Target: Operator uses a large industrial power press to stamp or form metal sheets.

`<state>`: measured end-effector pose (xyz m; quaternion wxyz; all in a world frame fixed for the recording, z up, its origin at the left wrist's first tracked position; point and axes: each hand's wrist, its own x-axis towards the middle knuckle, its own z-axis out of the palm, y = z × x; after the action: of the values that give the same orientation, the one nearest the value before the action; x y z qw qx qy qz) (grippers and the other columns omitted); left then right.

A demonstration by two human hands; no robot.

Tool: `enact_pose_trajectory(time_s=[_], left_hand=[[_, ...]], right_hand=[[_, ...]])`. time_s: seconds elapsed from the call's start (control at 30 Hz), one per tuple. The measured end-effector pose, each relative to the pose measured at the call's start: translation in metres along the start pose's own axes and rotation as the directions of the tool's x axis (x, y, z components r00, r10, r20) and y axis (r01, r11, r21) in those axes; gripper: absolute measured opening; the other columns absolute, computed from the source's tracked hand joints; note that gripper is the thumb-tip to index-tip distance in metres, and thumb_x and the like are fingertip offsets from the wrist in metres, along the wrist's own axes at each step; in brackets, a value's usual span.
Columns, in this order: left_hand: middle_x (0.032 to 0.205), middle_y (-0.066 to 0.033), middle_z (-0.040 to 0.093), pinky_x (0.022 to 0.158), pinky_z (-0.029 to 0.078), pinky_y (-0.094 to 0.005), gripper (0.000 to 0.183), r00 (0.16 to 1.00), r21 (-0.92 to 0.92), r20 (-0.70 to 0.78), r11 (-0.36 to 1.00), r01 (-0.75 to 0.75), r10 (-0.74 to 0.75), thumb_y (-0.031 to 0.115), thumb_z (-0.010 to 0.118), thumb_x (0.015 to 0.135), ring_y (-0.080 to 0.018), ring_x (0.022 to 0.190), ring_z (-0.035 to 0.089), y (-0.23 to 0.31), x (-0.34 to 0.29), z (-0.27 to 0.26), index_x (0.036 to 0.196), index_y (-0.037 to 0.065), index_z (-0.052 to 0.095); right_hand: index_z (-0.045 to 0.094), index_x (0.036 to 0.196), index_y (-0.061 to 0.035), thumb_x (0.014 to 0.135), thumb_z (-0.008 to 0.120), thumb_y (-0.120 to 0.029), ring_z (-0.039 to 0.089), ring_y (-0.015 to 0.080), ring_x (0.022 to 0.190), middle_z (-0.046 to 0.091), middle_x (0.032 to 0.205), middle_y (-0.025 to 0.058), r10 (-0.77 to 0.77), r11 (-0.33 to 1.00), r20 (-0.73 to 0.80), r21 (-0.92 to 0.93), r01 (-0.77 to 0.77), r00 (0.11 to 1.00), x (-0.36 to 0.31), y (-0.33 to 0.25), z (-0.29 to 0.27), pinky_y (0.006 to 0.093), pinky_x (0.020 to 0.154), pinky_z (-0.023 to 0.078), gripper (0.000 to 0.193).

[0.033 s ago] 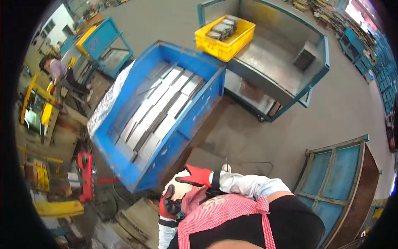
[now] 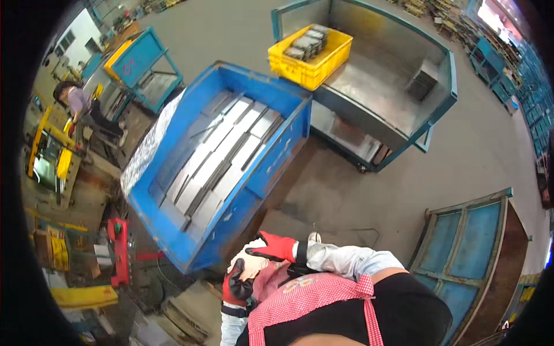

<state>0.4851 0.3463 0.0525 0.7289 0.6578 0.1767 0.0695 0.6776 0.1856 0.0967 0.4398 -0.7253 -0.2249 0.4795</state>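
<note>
Both my hands wear red and black gloves and are close together in front of my pink checked apron (image 2: pixel 314 288). A crumpled cream cloth (image 2: pixel 252 265) lies between them. My left hand (image 2: pixel 238 284) is curled against its near left side. From the right, my right hand (image 2: pixel 271 247) reaches across its upper edge with the fingers closed on it. Just beyond the hands stands a big blue bin (image 2: pixel 257 187) holding rows of flat grey metal pieces (image 2: pixel 222 153).
A metal cart (image 2: pixel 381 98) beyond the bin carries a yellow crate (image 2: pixel 311 72) of metal parts and a dark stack (image 2: pixel 422 81). A blue framed panel (image 2: pixel 461 248) stands at right. Red equipment (image 2: pixel 119 248) is at left; another person (image 2: pixel 81 102) works farther off.
The view has shifted very slightly. Both hands keep the same hold on the cloth.
</note>
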Motion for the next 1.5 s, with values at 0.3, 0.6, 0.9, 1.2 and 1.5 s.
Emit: enact_pose_trajectory(time_s=[0.3,0.6,0.9,1.2,1.5], left_hand=[[0.112,-0.0123,0.056,0.085,0.045,-0.0304,0.034,0.965,0.337,0.263,0.936,-0.097,0.005,0.011,0.054,0.086,-0.0199,0.098,0.056,0.048,0.167,0.06,0.117,-0.003,0.049],[0.111,-0.0122,0.057,0.087,0.044,-0.0284,0.038,0.877,0.038,0.473,0.993,-0.115,0.084,0.007,0.061,0.082,-0.0172,0.1,0.056,0.099,0.288,0.102,0.118,-0.001,0.05],[0.113,-0.0142,0.056,0.088,0.044,-0.0303,0.041,0.896,0.163,0.435,0.97,-0.18,0.093,0.018,0.057,0.085,-0.0211,0.1,0.056,0.005,0.409,0.154,0.118,-0.005,0.048],[0.118,-0.0123,0.053,0.085,0.047,-0.03,0.035,0.681,-0.402,0.641,0.6,0.691,-0.354,0.015,0.045,0.091,-0.022,0.099,0.057,0.094,0.528,0.35,0.12,-0.003,0.045],[0.119,-0.011,0.051,0.092,0.04,-0.0316,0.032,0.621,0.011,0.764,0.965,0.262,-0.177,0.013,0.055,0.086,-0.0178,0.107,0.051,0.117,0.736,0.389,0.115,0.0,0.053]], right_hand=[[0.04,0.12,0.0088,0.068,0.058,-0.065,0.048,0.0344,0.111,0.049,0.117,0.0272,0.1,0.98,-0.304,0.194,-0.041,0.948,0.056,0.028,-0.099,0.036,0.091,0.039,0.093],[0.044,0.118,0.0055,0.068,0.064,-0.057,0.051,0.029,0.106,0.053,0.113,0.0222,0.103,0.939,-0.437,0.339,0.057,0.893,0.104,0.019,-0.181,0.0335,0.088,0.04,0.083],[0.047,0.113,0.0008,0.074,0.066,-0.047,0.051,0.0199,0.098,0.054,0.106,0.0144,0.038,0.924,-0.42,0.36,0.128,0.907,0.148,0.069,-0.299,0.031,0.083,0.043,0.065],[0.049,0.112,-0.0011,0.076,0.069,-0.031,0.055,0.0169,0.09,0.058,0.101,0.01,-0.107,0.914,-0.391,0.323,0.244,0.914,0.145,0.126,-0.484,0.0291,0.076,0.046,0.051],[0.044,0.118,-0.0011,0.078,0.065,-0.012,0.051,0.015,0.101,0.054,0.108,0.0068,-0.216,0.652,-0.538,0.541,0.531,0.814,0.182,0.066,-0.644,0.0292,0.087,0.042,0.046]])
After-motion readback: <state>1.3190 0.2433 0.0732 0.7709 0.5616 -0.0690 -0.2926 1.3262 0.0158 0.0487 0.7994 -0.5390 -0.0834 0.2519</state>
